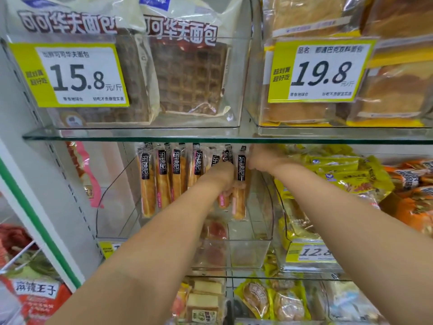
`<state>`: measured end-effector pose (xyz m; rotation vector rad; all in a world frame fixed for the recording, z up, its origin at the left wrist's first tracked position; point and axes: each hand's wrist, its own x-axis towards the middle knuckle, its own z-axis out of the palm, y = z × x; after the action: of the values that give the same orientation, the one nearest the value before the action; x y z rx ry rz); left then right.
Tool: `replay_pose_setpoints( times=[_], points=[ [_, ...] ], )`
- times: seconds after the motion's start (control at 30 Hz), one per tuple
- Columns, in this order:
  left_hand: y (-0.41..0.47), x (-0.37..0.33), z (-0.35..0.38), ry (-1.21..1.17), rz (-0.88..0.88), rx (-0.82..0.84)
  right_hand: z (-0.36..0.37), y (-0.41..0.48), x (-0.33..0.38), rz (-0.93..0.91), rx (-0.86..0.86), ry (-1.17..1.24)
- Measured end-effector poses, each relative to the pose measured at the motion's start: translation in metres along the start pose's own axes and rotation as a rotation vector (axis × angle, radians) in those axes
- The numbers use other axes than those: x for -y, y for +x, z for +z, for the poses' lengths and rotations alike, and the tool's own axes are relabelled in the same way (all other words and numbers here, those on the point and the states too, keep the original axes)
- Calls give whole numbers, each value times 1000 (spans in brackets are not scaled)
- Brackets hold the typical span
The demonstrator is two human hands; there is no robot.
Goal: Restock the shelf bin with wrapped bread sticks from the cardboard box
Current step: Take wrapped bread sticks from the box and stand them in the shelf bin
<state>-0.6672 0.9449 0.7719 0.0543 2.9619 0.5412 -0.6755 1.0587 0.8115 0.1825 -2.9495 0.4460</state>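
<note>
head view, nearest: a red pack at lower left reads 麻辣王子. both bare forearms reach forward under the glass shelf into the clear shelf bin. the left hand curls its fingers round wrapped bread sticks standing at the bin's right. the right hand touches a stick's top, fingers hidden, grip impossible to tell. more sticks stand upright leftward, black labels reading 乐锦记. above, price tags read 15.8 and 19.8 元/斤, and the bags read 可可华夫面包.
</note>
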Motion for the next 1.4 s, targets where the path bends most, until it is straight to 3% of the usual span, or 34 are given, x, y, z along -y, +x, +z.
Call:
replay_pose_setpoints(
  times=[0.23, 0.33, 0.47, 0.53, 0.77, 0.93, 1.17, 1.33, 1.4],
  points=[
    [-24, 23, -8, 67, -37, -145, -10, -31, 18, -122, -94, 11],
    [-51, 30, -19, -65, -39, -208, -19, -53, 34, -108, -149, 72],
    [-139, 40, -2, -311, 158, -445, -8, -123, 35, -224, -312, 296],
    [-188, 53, 29, -416, 186, -464, 10, -175, 30, -260, -271, 364],
    [-288, 128, 173, -565, -7, -154, 136, -309, -9, -200, 47, 278],
    [-315, 187, 294, -612, -189, 85, 263, -359, -49, -91, 422, 212],
    [-304, 257, 475, -567, -435, 231, 448, -397, -125, 213, 756, 122],
    [-296, 317, 621, -417, -623, 445, 614, -435, -192, 311, 895, 121],
    [-294, 328, 659, -319, -588, 502, 653, -450, -202, 318, 949, 131]
  ],
)
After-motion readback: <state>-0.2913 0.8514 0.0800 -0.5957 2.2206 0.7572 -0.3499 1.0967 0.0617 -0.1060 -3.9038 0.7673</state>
